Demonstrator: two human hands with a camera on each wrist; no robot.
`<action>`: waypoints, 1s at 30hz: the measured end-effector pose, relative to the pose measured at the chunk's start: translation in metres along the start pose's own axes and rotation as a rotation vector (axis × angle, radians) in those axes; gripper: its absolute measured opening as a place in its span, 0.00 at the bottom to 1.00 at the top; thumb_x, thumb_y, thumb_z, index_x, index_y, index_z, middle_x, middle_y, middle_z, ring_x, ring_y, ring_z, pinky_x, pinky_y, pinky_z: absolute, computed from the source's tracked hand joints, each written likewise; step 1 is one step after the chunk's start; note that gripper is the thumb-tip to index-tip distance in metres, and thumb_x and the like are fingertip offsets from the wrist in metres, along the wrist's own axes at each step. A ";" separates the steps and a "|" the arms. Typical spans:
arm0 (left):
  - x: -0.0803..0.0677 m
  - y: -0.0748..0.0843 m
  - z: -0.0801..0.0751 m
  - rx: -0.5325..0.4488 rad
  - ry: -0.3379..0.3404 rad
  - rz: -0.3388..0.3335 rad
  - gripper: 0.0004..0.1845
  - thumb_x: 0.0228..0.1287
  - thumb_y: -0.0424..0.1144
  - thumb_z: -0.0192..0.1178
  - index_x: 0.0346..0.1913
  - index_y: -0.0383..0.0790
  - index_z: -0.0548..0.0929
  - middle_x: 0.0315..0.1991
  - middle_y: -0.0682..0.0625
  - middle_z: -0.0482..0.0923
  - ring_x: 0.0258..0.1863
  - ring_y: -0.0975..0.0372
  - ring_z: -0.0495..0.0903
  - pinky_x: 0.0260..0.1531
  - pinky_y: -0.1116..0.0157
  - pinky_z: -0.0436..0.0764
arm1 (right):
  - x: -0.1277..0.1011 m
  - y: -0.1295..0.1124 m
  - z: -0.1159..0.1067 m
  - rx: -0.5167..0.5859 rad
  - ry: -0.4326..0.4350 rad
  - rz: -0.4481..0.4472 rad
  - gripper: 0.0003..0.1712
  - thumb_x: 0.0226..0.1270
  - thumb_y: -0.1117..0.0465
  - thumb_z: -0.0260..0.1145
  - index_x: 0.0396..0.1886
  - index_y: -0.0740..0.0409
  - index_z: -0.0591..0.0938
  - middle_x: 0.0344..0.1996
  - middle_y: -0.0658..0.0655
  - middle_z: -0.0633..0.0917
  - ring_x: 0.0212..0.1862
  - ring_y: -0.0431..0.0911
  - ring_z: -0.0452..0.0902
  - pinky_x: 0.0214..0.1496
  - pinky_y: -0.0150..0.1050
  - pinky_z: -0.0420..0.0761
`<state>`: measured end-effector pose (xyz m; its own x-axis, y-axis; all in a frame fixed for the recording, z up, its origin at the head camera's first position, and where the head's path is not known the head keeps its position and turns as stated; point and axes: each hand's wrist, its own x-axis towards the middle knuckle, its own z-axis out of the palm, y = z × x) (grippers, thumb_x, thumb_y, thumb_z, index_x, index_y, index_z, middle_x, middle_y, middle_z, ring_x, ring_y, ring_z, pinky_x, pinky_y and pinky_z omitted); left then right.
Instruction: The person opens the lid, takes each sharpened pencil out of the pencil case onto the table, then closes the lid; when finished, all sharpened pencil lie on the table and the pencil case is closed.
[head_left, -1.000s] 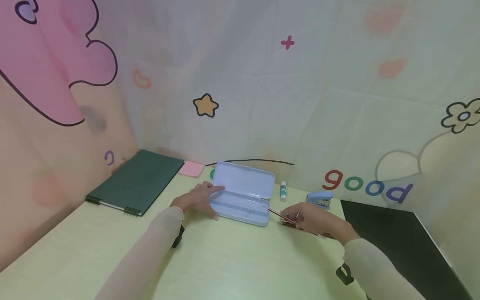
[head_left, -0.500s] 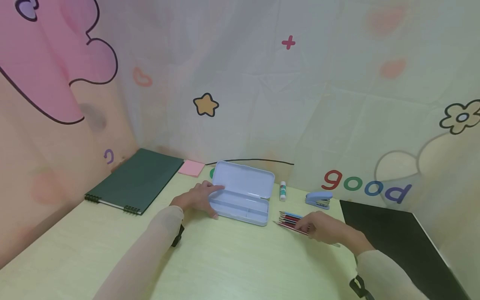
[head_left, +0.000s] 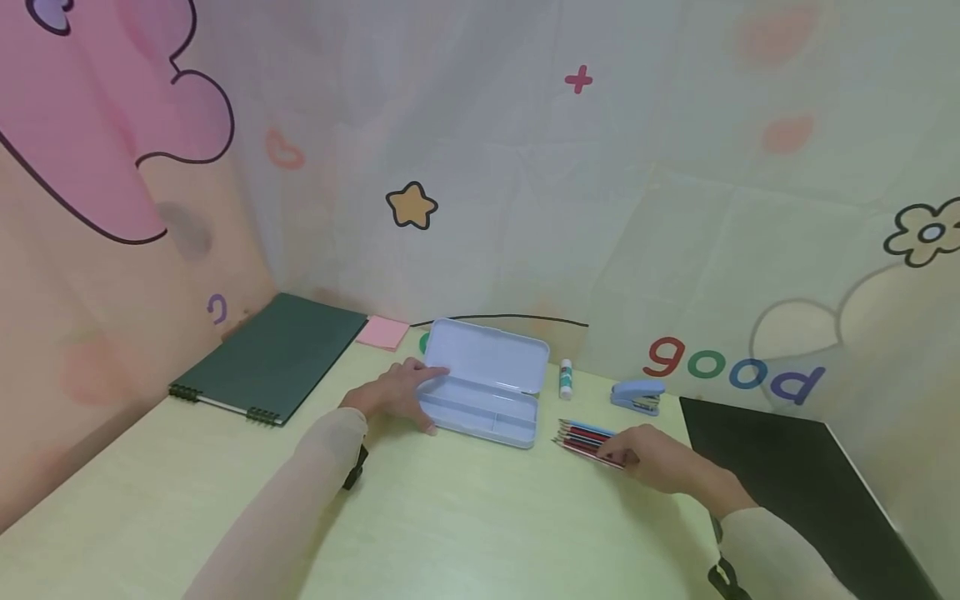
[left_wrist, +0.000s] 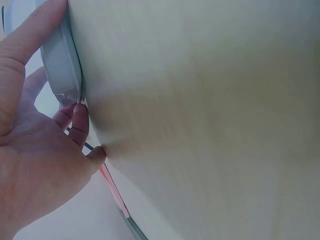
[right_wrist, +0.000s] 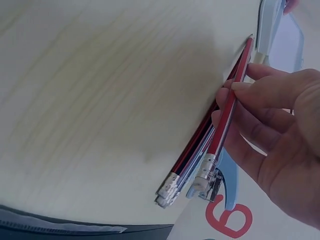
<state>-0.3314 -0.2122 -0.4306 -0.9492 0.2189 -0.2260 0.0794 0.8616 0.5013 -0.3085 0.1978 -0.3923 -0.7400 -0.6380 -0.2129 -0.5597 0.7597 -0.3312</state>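
Note:
A pale blue pencil case (head_left: 483,410) lies open on the yellow-green table (head_left: 465,517), its lid (head_left: 487,357) tilted back. My left hand (head_left: 397,396) holds the case's left end, one finger along the tray's far rim and the thumb at its front. The left wrist view shows the case rim (left_wrist: 62,65) between my fingers. Just right of the case lies a bundle of several pencils (head_left: 587,436). My right hand (head_left: 648,458) covers their back ends. In the right wrist view my fingertips (right_wrist: 235,90) pinch the top red pencil (right_wrist: 229,111) of the bundle.
A glue stick (head_left: 566,380) and a blue stapler (head_left: 637,396) stand behind the pencils near the wall. A green spiral notebook (head_left: 273,358) and pink sticky notes (head_left: 382,333) lie at the back left. A black folder (head_left: 787,475) lies at the right.
My right hand has drawn back from the case's right corner toward the right, and the pencils now lie fanned on the table beside the case. The left hand has stayed put.

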 end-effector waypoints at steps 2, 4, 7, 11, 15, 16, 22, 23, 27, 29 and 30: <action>-0.001 0.000 0.000 0.000 -0.001 0.000 0.54 0.46 0.51 0.79 0.77 0.61 0.61 0.73 0.42 0.57 0.67 0.48 0.60 0.65 0.37 0.68 | 0.000 0.000 0.002 -0.008 0.011 0.010 0.22 0.64 0.76 0.60 0.50 0.52 0.87 0.41 0.50 0.84 0.44 0.46 0.75 0.42 0.36 0.75; -0.001 -0.001 0.001 0.004 0.000 0.004 0.54 0.47 0.51 0.79 0.77 0.61 0.61 0.73 0.42 0.57 0.67 0.48 0.60 0.65 0.37 0.68 | 0.000 0.000 0.005 -0.023 0.025 0.021 0.21 0.64 0.76 0.60 0.50 0.52 0.87 0.41 0.50 0.84 0.44 0.46 0.75 0.43 0.36 0.76; -0.001 -0.002 0.001 0.013 0.002 0.009 0.53 0.48 0.51 0.79 0.77 0.61 0.60 0.73 0.42 0.56 0.68 0.48 0.60 0.65 0.38 0.67 | 0.001 -0.001 0.008 -0.042 0.052 0.035 0.21 0.63 0.77 0.61 0.49 0.53 0.88 0.39 0.50 0.84 0.43 0.46 0.74 0.43 0.39 0.77; 0.000 -0.002 0.001 0.009 0.003 0.007 0.53 0.48 0.51 0.79 0.77 0.62 0.61 0.73 0.42 0.56 0.68 0.47 0.60 0.65 0.38 0.68 | 0.001 -0.003 0.012 -0.081 0.094 0.038 0.19 0.62 0.76 0.63 0.46 0.55 0.88 0.36 0.49 0.84 0.41 0.46 0.75 0.48 0.45 0.81; 0.000 -0.002 0.001 -0.004 0.004 -0.001 0.53 0.47 0.50 0.79 0.77 0.63 0.61 0.74 0.42 0.56 0.69 0.47 0.59 0.65 0.38 0.68 | 0.001 -0.002 0.014 -0.149 0.155 0.010 0.13 0.61 0.74 0.67 0.41 0.56 0.88 0.33 0.50 0.85 0.38 0.45 0.76 0.47 0.47 0.82; -0.001 -0.002 0.000 -0.004 0.006 -0.001 0.53 0.47 0.50 0.79 0.77 0.63 0.61 0.74 0.42 0.56 0.69 0.47 0.59 0.65 0.38 0.68 | 0.002 -0.002 0.014 -0.161 0.173 0.006 0.12 0.60 0.73 0.68 0.40 0.56 0.87 0.33 0.50 0.85 0.37 0.44 0.76 0.46 0.45 0.82; -0.001 -0.003 -0.001 -0.005 0.007 0.011 0.53 0.48 0.50 0.79 0.77 0.62 0.61 0.73 0.41 0.56 0.68 0.47 0.59 0.65 0.37 0.68 | 0.005 0.004 0.016 -0.228 0.232 0.000 0.09 0.57 0.72 0.71 0.36 0.56 0.85 0.29 0.48 0.81 0.33 0.42 0.72 0.37 0.37 0.76; -0.001 -0.003 -0.001 -0.005 0.006 0.014 0.53 0.48 0.50 0.79 0.77 0.61 0.61 0.73 0.41 0.56 0.68 0.47 0.60 0.65 0.37 0.67 | 0.006 0.005 0.016 -0.233 0.235 0.007 0.09 0.57 0.71 0.72 0.36 0.56 0.85 0.29 0.47 0.81 0.33 0.42 0.72 0.36 0.37 0.75; -0.002 -0.002 -0.001 -0.006 0.007 0.022 0.53 0.48 0.50 0.79 0.77 0.61 0.61 0.73 0.41 0.56 0.68 0.47 0.59 0.65 0.37 0.67 | 0.006 0.008 0.016 -0.226 0.252 0.031 0.10 0.56 0.71 0.73 0.32 0.53 0.82 0.28 0.47 0.80 0.32 0.41 0.71 0.34 0.35 0.72; -0.002 -0.001 -0.001 -0.007 0.010 0.020 0.53 0.47 0.50 0.79 0.77 0.61 0.61 0.73 0.41 0.56 0.68 0.47 0.59 0.65 0.37 0.68 | 0.006 0.009 0.016 -0.215 0.260 0.029 0.11 0.56 0.72 0.72 0.31 0.53 0.81 0.27 0.47 0.79 0.31 0.41 0.70 0.33 0.34 0.70; -0.002 -0.001 0.000 -0.007 0.011 0.020 0.53 0.47 0.49 0.79 0.77 0.61 0.61 0.74 0.41 0.56 0.69 0.47 0.60 0.65 0.37 0.68 | 0.005 0.009 0.016 -0.208 0.261 0.028 0.11 0.56 0.72 0.72 0.31 0.53 0.81 0.27 0.47 0.78 0.31 0.41 0.69 0.32 0.34 0.69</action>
<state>-0.3298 -0.2138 -0.4304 -0.9507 0.2310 -0.2069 0.0962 0.8540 0.5113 -0.3114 0.1992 -0.4115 -0.8115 -0.5834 0.0328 -0.5823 0.8028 -0.1281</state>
